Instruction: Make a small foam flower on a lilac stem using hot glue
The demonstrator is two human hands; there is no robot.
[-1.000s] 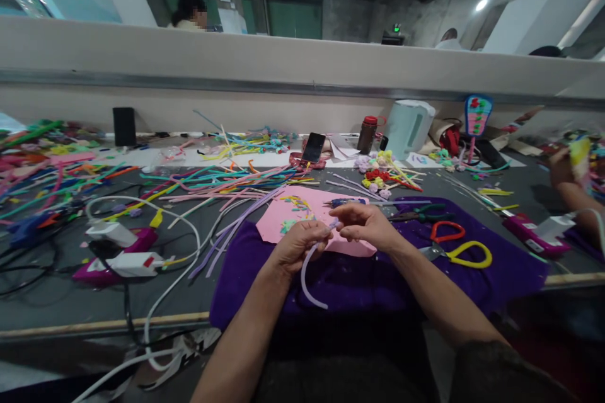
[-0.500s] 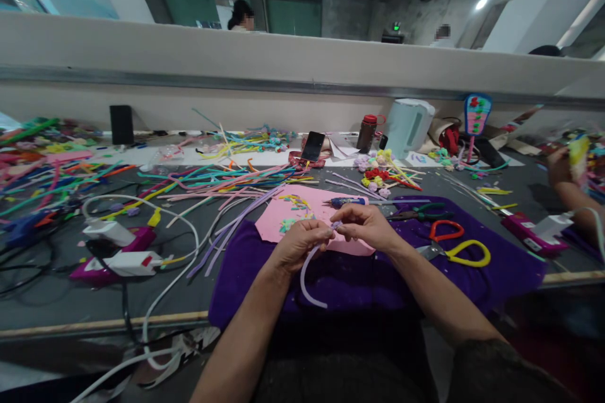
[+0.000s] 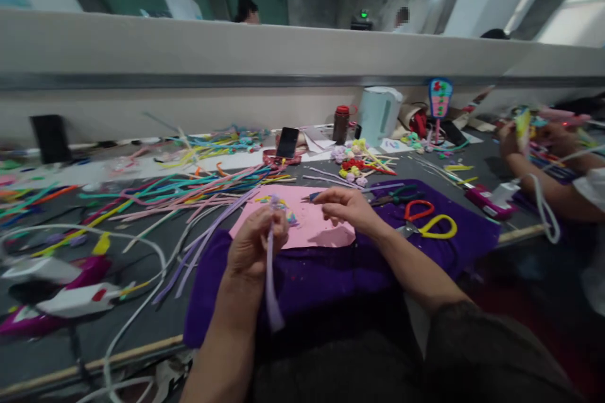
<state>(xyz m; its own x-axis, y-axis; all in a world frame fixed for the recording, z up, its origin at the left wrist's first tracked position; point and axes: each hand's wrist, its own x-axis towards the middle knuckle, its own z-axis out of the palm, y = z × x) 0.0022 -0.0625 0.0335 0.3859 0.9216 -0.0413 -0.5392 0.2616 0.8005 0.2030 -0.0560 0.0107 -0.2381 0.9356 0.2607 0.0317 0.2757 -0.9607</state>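
Right hand [image 3: 343,206] has let go — left hand [image 3: 255,240] alone grips strip [image 3: 270,277].

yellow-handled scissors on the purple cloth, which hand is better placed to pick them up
Right, probably. The right hand hovers empty over the pink foam sheet, close to the yellow-handled scissors. The left hand grips the lilac pipe cleaner, farther away.

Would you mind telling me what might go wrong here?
The lilac strip hangs loose from the left hand alone and might slip or uncurl. The right hand hovers near the blue-handled tool and scissors, and might catch on them.
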